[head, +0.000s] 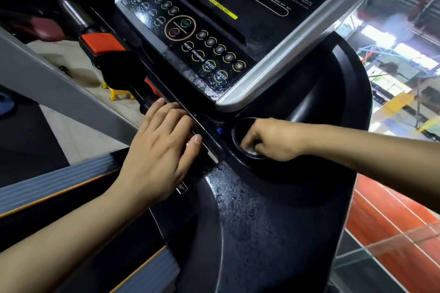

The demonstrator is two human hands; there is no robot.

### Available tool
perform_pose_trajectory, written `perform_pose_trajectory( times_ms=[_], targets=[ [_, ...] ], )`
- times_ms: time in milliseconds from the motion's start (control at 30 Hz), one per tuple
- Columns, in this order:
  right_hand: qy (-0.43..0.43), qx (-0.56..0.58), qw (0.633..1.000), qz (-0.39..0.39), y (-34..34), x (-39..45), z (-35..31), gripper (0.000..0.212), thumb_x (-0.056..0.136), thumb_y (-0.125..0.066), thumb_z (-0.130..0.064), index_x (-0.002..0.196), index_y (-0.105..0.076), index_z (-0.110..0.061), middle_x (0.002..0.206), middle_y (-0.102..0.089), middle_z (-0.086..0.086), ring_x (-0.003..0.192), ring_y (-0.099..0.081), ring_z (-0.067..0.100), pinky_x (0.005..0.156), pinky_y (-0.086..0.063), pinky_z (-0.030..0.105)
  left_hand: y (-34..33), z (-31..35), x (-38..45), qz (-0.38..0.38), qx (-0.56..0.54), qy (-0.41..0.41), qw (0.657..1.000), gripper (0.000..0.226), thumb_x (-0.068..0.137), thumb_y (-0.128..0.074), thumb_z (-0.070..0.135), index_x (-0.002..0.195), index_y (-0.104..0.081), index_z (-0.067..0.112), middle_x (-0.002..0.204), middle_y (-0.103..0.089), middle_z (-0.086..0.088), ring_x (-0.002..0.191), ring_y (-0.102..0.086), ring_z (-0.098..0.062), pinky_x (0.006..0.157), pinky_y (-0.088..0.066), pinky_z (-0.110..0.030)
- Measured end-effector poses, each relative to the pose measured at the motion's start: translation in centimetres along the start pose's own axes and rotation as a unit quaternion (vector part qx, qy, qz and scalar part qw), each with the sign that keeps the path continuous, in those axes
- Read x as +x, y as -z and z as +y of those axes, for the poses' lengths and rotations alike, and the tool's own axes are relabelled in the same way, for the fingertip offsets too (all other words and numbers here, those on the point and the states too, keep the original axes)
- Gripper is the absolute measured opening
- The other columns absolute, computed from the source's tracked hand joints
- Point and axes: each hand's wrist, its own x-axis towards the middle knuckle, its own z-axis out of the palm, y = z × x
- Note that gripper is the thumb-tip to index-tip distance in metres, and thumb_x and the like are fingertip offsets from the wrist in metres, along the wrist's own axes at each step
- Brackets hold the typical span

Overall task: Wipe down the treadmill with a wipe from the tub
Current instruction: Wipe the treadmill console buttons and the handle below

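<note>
The treadmill's black console (pixel 207 38) with round buttons and a silver rim fills the upper middle. Below it the black plastic dash (pixel 257 209) looks wet and speckled. My left hand (pixel 157 150) lies flat with straight fingers on the black front bar of the console. My right hand (pixel 271 140) reaches into the round cup holder (pixel 237 134) at the console's lower right, its fingers curled round a white wipe (pixel 251 151), of which only a small patch shows. The tub is not in view.
An orange safety clip (pixel 102 43) sits on the bar left of the console. The grey side rail (pixel 54 178) and dark belt lie at lower left. A red floor (pixel 392 216) and glass panel are at right.
</note>
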Motion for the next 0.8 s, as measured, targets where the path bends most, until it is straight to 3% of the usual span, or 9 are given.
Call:
perform_pose_trajectory(
  times_ms=[100, 200, 267, 333, 433, 500, 600, 667, 800],
  targets=[
    [-0.019, 0.026, 0.999, 0.04, 0.9, -1.2, 0.8, 0.03, 0.086, -0.058, -0.01, 0.103, -0.078, -0.025, 0.094, -0.076, -0.008, 0.091, -0.068, 0.011, 0.089, -0.053, 0.024, 0.1, -0.1, -0.1, -0.003, 0.004, -0.006, 1.0, 0.044, 0.106, -0.03, 0.039, 0.107, -0.061, 0.008, 0.115, -0.059, -0.007, 0.127, -0.05, -0.033, 0.121, -0.024, -0.051],
    [-0.039, 0.063, 0.966, 0.247, 1.7, -2.0, 1.6, 0.028, 0.084, -0.057, -0.01, 0.097, -0.074, -0.029, 0.08, -0.07, -0.003, 0.085, -0.069, 0.023, 0.08, -0.056, 0.032, 0.1, -0.2, 0.0, -0.005, 0.012, -0.005, 1.0, 0.044, 0.106, -0.029, 0.04, 0.107, -0.061, 0.009, 0.117, -0.058, -0.006, 0.128, -0.049, -0.032, 0.122, -0.023, -0.05],
    [-0.014, 0.001, 0.952, 0.305, 1.1, -1.9, 1.9, 0.036, 0.079, -0.052, 0.0, 0.098, -0.069, -0.026, 0.093, -0.071, 0.002, 0.095, -0.067, 0.032, 0.081, -0.052, 0.032, -0.1, -0.2, 0.0, 0.002, 0.015, -0.002, 1.0, 0.043, 0.106, -0.03, 0.039, 0.106, -0.061, 0.008, 0.117, -0.058, -0.007, 0.128, -0.05, -0.033, 0.123, -0.023, -0.051],
    [-0.007, -0.019, 0.964, 0.267, 0.2, -0.8, 1.9, 0.041, 0.077, -0.049, 0.005, 0.102, -0.069, -0.021, 0.104, -0.07, 0.007, 0.103, -0.064, 0.036, 0.079, -0.046, 0.03, -0.2, 0.0, -0.1, 0.011, 0.01, -0.001, 1.0, 0.044, 0.105, -0.031, 0.039, 0.106, -0.061, 0.007, 0.115, -0.059, -0.008, 0.127, -0.05, -0.034, 0.122, -0.024, -0.051],
    [0.031, -0.004, 0.97, 0.242, -0.2, 1.5, 2.2, 0.041, 0.077, -0.039, -0.005, 0.105, -0.068, -0.015, 0.095, -0.071, 0.015, 0.094, -0.065, 0.041, 0.08, -0.055, 0.04, -0.1, 0.2, -0.1, 0.015, 0.001, 0.002, 1.0, 0.046, 0.105, -0.031, 0.039, 0.106, -0.062, 0.005, 0.114, -0.059, -0.009, 0.127, -0.05, -0.035, 0.121, -0.025, -0.053],
    [0.058, 0.006, 0.971, 0.233, -0.1, 1.7, 2.6, 0.05, 0.075, -0.034, -0.014, 0.112, -0.067, -0.021, 0.099, -0.072, 0.01, 0.093, -0.068, 0.036, 0.083, -0.057, 0.042, -0.2, 0.1, -0.1, 0.013, -0.002, 0.004, 1.0, 0.047, 0.105, -0.03, 0.039, 0.107, -0.062, 0.005, 0.114, -0.059, -0.009, 0.128, -0.05, -0.035, 0.121, -0.025, -0.053],
    [0.131, -0.048, 0.966, 0.22, -0.8, 0.9, 2.8, 0.044, 0.089, -0.044, -0.008, 0.123, -0.063, -0.027, 0.126, -0.068, -0.004, 0.11, -0.067, 0.029, 0.091, -0.056, 0.043, -0.2, 0.2, -0.1, 0.016, -0.002, 0.004, 1.0, 0.046, 0.105, -0.031, 0.039, 0.107, -0.062, 0.005, 0.114, -0.059, -0.009, 0.127, -0.049, -0.035, 0.121, -0.024, -0.053],
    [0.2, -0.057, 0.959, 0.194, -0.7, 0.2, 1.6, 0.046, 0.085, -0.042, -0.005, 0.12, -0.064, -0.023, 0.129, -0.064, -0.01, 0.117, -0.064, 0.023, 0.092, -0.055, 0.043, -0.2, 0.2, -0.1, 0.017, -0.001, 0.003, 1.0, 0.045, 0.105, -0.031, 0.039, 0.106, -0.062, 0.005, 0.114, -0.059, -0.009, 0.127, -0.049, -0.035, 0.121, -0.024, -0.053],
    [0.29, -0.105, 0.939, 0.15, -1.1, -0.7, -0.1, 0.042, 0.084, -0.041, -0.014, 0.106, -0.076, -0.011, 0.118, -0.073, 0.0, 0.115, -0.063, 0.019, 0.083, -0.058, 0.04, 0.0, 0.2, -0.1, 0.011, 0.002, 0.001, 1.0, 0.045, 0.105, -0.031, 0.039, 0.106, -0.062, 0.006, 0.114, -0.059, -0.009, 0.129, -0.049, -0.034, 0.122, -0.023, -0.051]
  ],
)
